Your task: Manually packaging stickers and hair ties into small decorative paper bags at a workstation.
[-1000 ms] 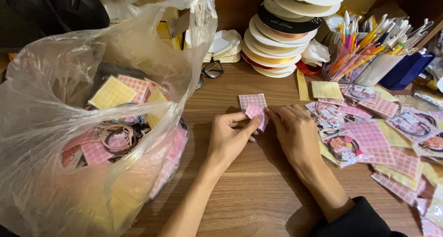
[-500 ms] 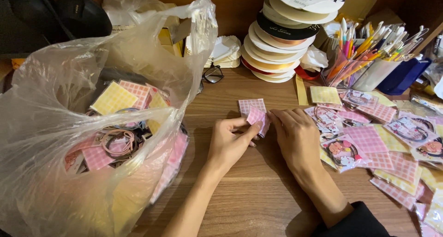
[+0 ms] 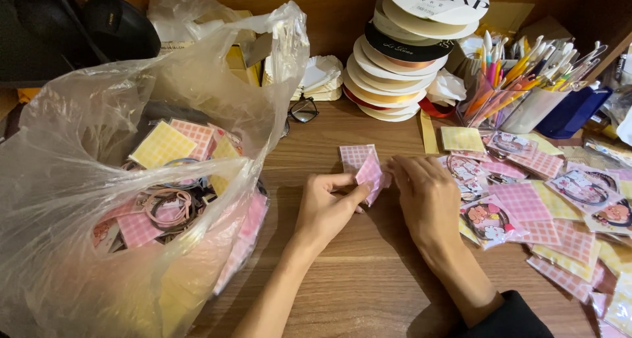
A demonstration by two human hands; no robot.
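Note:
My left hand (image 3: 325, 208) pinches a small pink checkered packet (image 3: 370, 173) between thumb and fingertips, just above the wooden desk. My right hand (image 3: 429, 201) touches the same packet from the right side with its fingertips. A second pink checkered packet (image 3: 355, 156) lies flat on the desk right behind it. To the right of my right hand spreads a pile of pink and yellow checkered packets (image 3: 546, 206), some with cartoon pictures.
A big clear plastic bag (image 3: 125, 180) full of similar packets and rings stands on the left. A stack of ribbon spools (image 3: 408, 48), a cup of pens (image 3: 526, 81), a blue holder (image 3: 573, 111) and glasses (image 3: 303, 111) line the back of the desk (image 3: 355, 279).
Both hands stay on the pink packet; the fingers have shifted slightly and the packet is tilted a little more. Nothing else has moved.

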